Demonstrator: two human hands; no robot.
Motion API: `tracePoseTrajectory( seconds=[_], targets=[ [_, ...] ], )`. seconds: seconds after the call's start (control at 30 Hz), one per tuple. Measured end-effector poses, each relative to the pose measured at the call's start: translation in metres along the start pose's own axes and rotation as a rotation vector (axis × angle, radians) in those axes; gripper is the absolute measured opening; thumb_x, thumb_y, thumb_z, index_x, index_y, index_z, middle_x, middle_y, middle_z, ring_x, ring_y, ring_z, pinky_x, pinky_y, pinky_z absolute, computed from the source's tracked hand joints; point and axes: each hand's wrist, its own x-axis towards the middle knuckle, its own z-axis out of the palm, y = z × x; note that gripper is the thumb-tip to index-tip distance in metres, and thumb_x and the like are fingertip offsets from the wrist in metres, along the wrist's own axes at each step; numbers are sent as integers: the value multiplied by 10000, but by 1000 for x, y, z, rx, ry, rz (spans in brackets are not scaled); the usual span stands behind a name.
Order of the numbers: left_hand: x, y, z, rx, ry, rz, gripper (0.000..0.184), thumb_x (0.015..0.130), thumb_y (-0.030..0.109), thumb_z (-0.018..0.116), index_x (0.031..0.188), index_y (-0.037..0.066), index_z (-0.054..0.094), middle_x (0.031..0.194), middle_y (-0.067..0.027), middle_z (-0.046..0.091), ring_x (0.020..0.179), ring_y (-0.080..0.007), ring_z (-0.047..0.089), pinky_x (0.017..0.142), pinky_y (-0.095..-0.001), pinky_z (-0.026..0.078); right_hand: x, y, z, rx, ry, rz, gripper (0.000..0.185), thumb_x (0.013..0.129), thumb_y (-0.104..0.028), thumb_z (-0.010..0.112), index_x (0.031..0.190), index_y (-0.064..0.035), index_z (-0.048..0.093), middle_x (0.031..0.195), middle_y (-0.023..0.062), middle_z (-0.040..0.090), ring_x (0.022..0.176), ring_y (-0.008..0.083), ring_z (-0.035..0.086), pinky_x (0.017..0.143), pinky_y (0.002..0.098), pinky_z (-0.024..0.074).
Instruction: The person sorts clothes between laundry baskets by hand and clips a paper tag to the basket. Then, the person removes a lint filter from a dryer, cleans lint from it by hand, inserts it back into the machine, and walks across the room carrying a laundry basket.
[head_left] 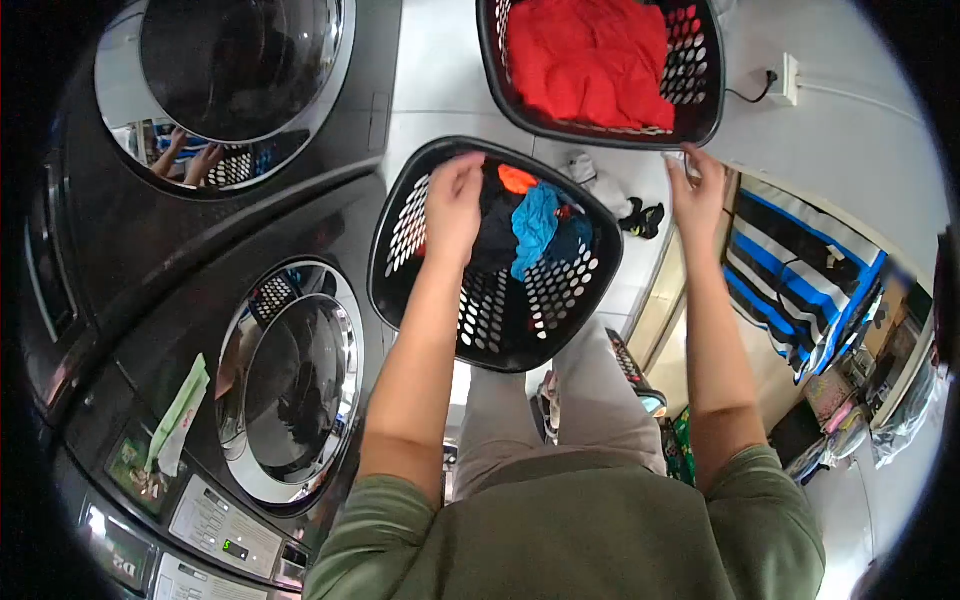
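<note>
While your left hand (pixel 455 205) is over the left part of the near basket (pixel 505 358), its fingers curl, though I cannot tell whether they hold anything. Your right hand (pixel 697 190), thumb and forefinger slightly parted, is by the near right corner of the far basket (pixel 610 138). Blue cloth (pixel 535 230) lies in the near basket, red cloth (pixel 590 65) in the far one.

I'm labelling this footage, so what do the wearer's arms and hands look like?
Both the left hand and the right hand are bare, with nothing visible on the wrists. Short, plain olive-green sleeves end above the elbows, matching the shirt. Blur hides finer details on the fingers.
</note>
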Motion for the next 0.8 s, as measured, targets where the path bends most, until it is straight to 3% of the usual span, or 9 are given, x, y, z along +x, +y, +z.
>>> tracePoseTrajectory(
  seconds=[0.13, 0.23, 0.4, 0.47, 0.5, 0.6, 0.67, 0.73, 0.8],
  targets=[
    [-89, -94, -44, 7, 133, -454, 191, 923, 84, 564, 1070, 12, 662, 1031, -93, 645, 985, -166, 590, 862, -277, 448, -107, -80, 60, 361, -697, 156, 168, 804, -119, 720, 945, -39, 674, 901, 108, 662, 764, 232, 662, 711, 332, 529],
    [-131, -155, -61, 191, 33, -571, 211, 914, 143, 583, 1084, 44, 660, 892, -18, 605, 741, -84, 518, 649, -235, 429, -189, -56, 166, 34, -1162, 254, 234, 826, -257, 716, 1041, -166, 717, 1167, 208, 618, 1176, 422, 521, 983, 434, 449],
    [-93, -206, -60, 326, 64, -681, 207, 871, 114, 620, 1026, -9, 679, 895, -143, 692, 800, -211, 650, 741, -320, 497, -295, 52, 292, -255, -1416, 388, 246, 860, -264, 677, 1009, -74, 720, 1081, 225, 662, 1071, 345, 608, 940, 415, 460],
    [-54, -255, -61, 327, 73, -709, 263, 859, 121, 629, 1091, 1, 660, 941, -170, 684, 923, -275, 651, 812, -358, 493, -293, 54, 269, 58, -1289, 822, 263, 869, -282, 665, 959, -40, 718, 1012, 163, 693, 1005, 269, 633, 889, 367, 470],
    [-36, -294, -61, 492, 97, -437, 326, 848, 158, 661, 1143, 25, 626, 991, -165, 648, 922, -263, 634, 817, -366, 489, -270, 45, 254, 214, -1190, 1020, 281, 874, -291, 660, 934, -23, 717, 977, 131, 708, 972, 232, 645, 864, 343, 475],
    [0, -294, -38, 1118, 205, 187, 561, 794, 183, 733, 1297, 101, 501, 1132, -191, 592, 1058, -326, 589, 930, -410, 460, -138, -54, 127, 231, -989, 892, 282, 816, -324, 743, 881, -53, 700, 793, 15, 631, 824, 113, 568, 801, 242, 428],
    [17, -318, -33, 1189, 48, -17, 631, 786, 169, 736, 1343, 125, 442, 1156, -195, 594, 1063, -343, 593, 916, -427, 470, -86, -63, 49, 241, -850, 375, 360, 742, -334, 782, 944, -69, 646, 992, 47, 637, 962, 160, 580, 868, 309, 445],
    [41, -324, -35, 1069, -90, -480, 555, 809, 148, 703, 1316, 103, 481, 1218, -218, 582, 1081, -369, 595, 893, -448, 480, -24, -86, -26, 286, -716, 463, 351, 683, -231, 784, 965, -97, 622, 1019, 28, 594, 1008, 184, 554, 922, 326, 418],
    [43, -357, -54, 828, -140, -460, 436, 835, 140, 672, 1245, 66, 544, 1253, -233, 567, 1066, -391, 602, 876, -461, 488, 37, -17, -109, 191, -344, 221, 463, 740, -244, 787, 1134, -76, 612, 1248, 77, 563, 1061, 213, 574, 908, 335, 440]
  ],
)
